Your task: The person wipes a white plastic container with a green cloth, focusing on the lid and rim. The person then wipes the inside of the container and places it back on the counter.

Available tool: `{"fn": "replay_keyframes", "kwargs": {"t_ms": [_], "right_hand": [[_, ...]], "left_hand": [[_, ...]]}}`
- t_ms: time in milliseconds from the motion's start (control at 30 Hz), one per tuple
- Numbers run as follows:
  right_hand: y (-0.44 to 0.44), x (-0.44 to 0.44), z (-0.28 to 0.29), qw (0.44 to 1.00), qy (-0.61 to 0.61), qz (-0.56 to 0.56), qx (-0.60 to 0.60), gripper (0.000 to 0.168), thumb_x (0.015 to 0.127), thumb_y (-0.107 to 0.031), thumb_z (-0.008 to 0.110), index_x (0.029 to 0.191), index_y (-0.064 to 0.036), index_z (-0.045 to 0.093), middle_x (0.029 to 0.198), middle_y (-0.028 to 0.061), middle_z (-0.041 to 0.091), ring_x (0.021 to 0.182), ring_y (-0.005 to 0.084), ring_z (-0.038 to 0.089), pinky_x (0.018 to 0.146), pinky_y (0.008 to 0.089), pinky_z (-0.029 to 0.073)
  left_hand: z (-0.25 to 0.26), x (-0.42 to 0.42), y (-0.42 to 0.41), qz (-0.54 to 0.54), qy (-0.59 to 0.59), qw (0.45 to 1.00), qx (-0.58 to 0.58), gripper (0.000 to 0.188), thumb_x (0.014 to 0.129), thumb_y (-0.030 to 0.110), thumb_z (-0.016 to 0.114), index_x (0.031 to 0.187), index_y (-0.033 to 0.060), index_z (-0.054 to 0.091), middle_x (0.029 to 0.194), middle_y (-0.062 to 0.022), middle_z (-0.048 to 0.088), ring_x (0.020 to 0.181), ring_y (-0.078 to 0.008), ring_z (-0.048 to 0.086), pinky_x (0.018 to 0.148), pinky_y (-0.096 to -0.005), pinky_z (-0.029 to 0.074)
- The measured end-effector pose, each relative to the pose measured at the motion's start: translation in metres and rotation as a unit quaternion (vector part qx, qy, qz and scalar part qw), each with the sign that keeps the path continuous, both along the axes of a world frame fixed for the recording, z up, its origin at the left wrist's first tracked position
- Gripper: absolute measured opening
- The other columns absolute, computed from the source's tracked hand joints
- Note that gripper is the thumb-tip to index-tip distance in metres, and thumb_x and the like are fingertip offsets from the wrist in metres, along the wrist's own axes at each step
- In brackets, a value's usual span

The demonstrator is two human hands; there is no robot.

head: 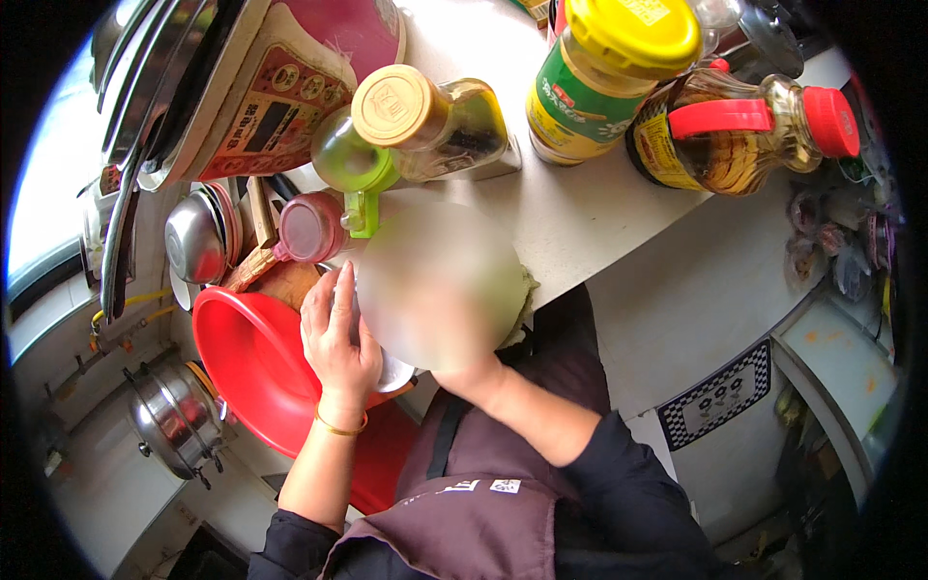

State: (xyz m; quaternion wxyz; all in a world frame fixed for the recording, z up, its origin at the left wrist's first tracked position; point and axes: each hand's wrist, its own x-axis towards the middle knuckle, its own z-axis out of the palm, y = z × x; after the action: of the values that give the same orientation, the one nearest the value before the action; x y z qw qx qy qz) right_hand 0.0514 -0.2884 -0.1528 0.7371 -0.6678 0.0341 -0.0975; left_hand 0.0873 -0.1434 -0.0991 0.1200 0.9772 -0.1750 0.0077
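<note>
My left hand (338,337), with a gold bangle at the wrist, lies along the left side of a pale, shiny bowl (396,373) and steadies it. Most of that bowl is hidden by my hand and a round blurred patch. My right hand (467,373) reaches into the blurred patch from the lower right. Its fingers and anything in them cannot be made out. A crumpled green cloth or leafy thing (528,304) shows at the patch's right edge, by the counter's front edge.
A red plastic basin (246,362) stands below left of my left hand. Along the counter (565,239) stand a pink-lidded jar (312,226), a green-handled jar (355,156), a tan-lidded bottle (457,130), a yellow-lidded jar (594,94) and a red-capped oil jug (739,134).
</note>
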Motion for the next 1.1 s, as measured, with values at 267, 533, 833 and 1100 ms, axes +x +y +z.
{"fn": "replay_keyframes", "kwargs": {"t_ms": [267,533,833,1100], "right_hand": [[0.001,-0.036,0.003,0.999,-0.027,-0.029,0.014,0.026,0.08,0.002,0.067,0.106,0.0,0.064,0.094,0.0125,0.055,0.079,0.0255,0.058,0.069,0.0312,0.048],[0.001,-0.02,-0.005,0.998,0.003,0.0,0.063,0.024,0.083,0.001,0.063,0.108,0.0,0.063,0.093,0.0109,0.054,0.081,0.0235,0.057,0.072,0.0308,0.048],[-0.014,0.004,-0.042,0.997,0.054,0.025,0.039,0.02,0.085,-0.007,0.062,0.103,-0.001,0.066,0.091,0.0118,0.056,0.078,0.0228,0.056,0.069,0.0309,0.046],[-0.006,-0.074,-0.033,0.981,0.111,0.131,0.09,0.021,0.083,0.001,0.059,0.103,0.0,0.066,0.086,0.0084,0.054,0.076,0.0187,0.056,0.07,0.0292,0.046]], "left_hand": [[0.001,-0.002,0.002,0.015,-0.007,1.0,0.0,0.04,0.091,0.02,0.053,0.126,0.0022,0.055,0.122,-0.0193,0.054,0.111,-0.0364,0.05,0.098,-0.0425,0.039],[-0.001,-0.003,0.0,0.026,-0.009,1.0,-0.001,0.036,0.089,0.02,0.055,0.121,0.0044,0.058,0.119,-0.0175,0.056,0.111,-0.0351,0.051,0.098,-0.0426,0.039],[-0.007,-0.007,0.002,0.051,-0.037,0.997,-0.051,0.032,0.088,0.021,0.057,0.116,0.0039,0.061,0.116,-0.0156,0.058,0.109,-0.0338,0.053,0.096,-0.0423,0.04],[-0.005,-0.009,0.002,0.061,-0.024,0.998,-0.023,0.034,0.088,0.023,0.06,0.117,0.0053,0.059,0.117,-0.0161,0.057,0.112,-0.0345,0.051,0.097,-0.0422,0.039]]}}
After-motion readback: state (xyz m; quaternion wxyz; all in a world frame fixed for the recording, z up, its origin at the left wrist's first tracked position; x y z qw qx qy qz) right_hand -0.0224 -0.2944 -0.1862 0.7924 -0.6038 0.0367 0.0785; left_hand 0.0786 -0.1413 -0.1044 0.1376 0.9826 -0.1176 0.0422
